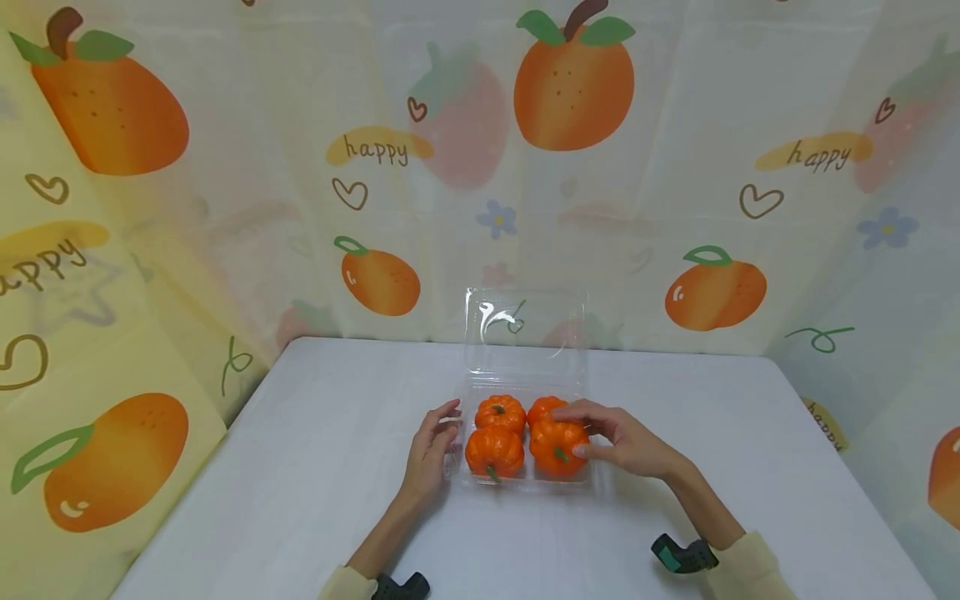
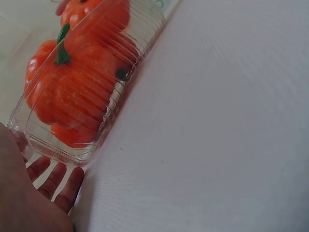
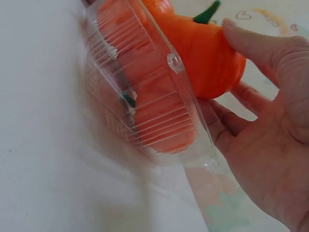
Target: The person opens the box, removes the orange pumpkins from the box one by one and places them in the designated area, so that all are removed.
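A clear plastic clamshell box (image 1: 528, 485) sits on the table with its lid (image 1: 525, 333) standing up at the back. Inside are several small orange pumpkins with green stems, among them the front-left pumpkin (image 1: 493, 452) and the back-left pumpkin (image 1: 500, 412). My right hand (image 1: 630, 440) pinches the front-right pumpkin (image 3: 207, 58) between thumb and fingers; it sits high, above the box rim. Part of the back-right pumpkin (image 1: 545, 408) is hidden by that hand. My left hand (image 1: 429, 454) rests against the box's left side, its fingers (image 2: 50, 181) loosely extended and holding no pumpkin.
A white table (image 1: 315, 467) stretches around the box on all sides. Behind it hangs a fruit-printed cloth (image 1: 262, 167), which also covers both sides. Dark wrist straps with devices (image 1: 684, 554) are on both forearms.
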